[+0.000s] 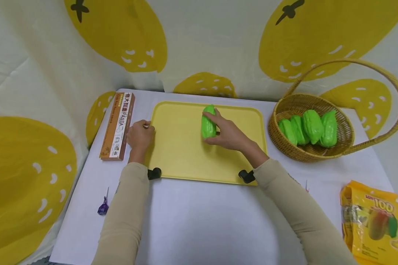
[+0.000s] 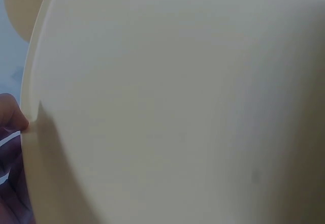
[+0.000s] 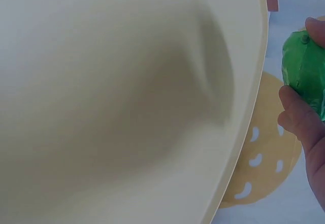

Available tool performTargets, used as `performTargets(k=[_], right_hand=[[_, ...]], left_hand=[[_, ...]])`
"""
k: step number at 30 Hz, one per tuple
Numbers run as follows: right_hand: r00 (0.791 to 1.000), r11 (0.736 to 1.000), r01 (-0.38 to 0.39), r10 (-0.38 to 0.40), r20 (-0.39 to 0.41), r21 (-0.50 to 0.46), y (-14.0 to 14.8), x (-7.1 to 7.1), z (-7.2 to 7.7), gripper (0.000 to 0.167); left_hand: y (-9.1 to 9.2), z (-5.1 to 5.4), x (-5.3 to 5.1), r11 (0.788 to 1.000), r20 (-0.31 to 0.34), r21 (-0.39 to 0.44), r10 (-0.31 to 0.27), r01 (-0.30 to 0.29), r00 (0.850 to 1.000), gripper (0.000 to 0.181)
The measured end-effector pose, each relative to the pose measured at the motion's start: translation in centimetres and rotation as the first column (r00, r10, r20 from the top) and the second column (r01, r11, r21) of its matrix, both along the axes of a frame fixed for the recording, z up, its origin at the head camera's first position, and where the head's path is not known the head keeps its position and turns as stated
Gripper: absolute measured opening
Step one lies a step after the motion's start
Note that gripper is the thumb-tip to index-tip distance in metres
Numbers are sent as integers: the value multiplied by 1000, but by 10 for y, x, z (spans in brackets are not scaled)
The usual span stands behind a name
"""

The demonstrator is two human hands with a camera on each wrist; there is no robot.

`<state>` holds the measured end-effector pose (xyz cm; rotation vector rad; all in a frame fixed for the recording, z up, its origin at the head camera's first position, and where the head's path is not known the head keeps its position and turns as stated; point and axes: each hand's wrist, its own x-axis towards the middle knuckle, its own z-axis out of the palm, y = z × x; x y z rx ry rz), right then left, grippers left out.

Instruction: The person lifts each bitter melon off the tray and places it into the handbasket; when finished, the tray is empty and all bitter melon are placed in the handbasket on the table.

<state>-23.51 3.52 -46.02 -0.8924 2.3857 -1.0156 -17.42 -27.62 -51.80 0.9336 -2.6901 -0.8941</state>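
My right hand point(image 1: 231, 133) holds a bright green, glossy, ridged fruit-like piece point(image 1: 208, 125) upright between thumb and fingers. It is above the yellow tray point(image 1: 179, 154), and its exact kind is unclear. In the right wrist view, thumb and fingers press the sides of the green piece point(image 3: 299, 66), beyond the tray's edge in that view. At the tray's left side, my left hand point(image 1: 140, 137) has curled fingers. The left wrist view shows a fingertip on the tray's rim point(image 2: 31, 76), with the other fingers curled outside it; the rim sits in their pinch.
A wicker basket point(image 1: 292, 152) with a tall handle, right of the tray, contains several similar green pieces point(image 1: 313, 127). A pasta box point(image 1: 117, 127) lies left. A purple-wrapped lollipop point(image 1: 103, 208) is near the left sleeve, and yellow mango packets point(image 1: 374, 224) lie at front right.
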Motion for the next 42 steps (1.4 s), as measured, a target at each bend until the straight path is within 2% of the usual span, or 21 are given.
performTargets(k=[12, 22, 31, 39, 42], right_hand=[[998, 998, 55, -54, -42, 10, 34, -1, 3, 94], [992, 994, 85, -78, -96, 72, 66, -8, 4, 95], [992, 992, 116, -114, -47, 43, 90, -7, 8, 97], [983, 984, 177, -177, -46, 9, 116, -7, 20, 97], [978, 979, 202, -200, -59, 32, 126, -7, 26, 97]], left_hand=[[0, 1, 2, 1000, -24, -8, 5, -5, 1000, 35], [0, 0, 1, 1000, -38, -2, 4, -4, 999, 34], [1, 1, 2, 1000, -43, 6, 11, -10, 999, 33], [1, 0, 2, 1000, -40, 5, 8, -8, 999, 34], [0, 0, 2, 1000, -38, 4, 3, -3, 999, 34]])
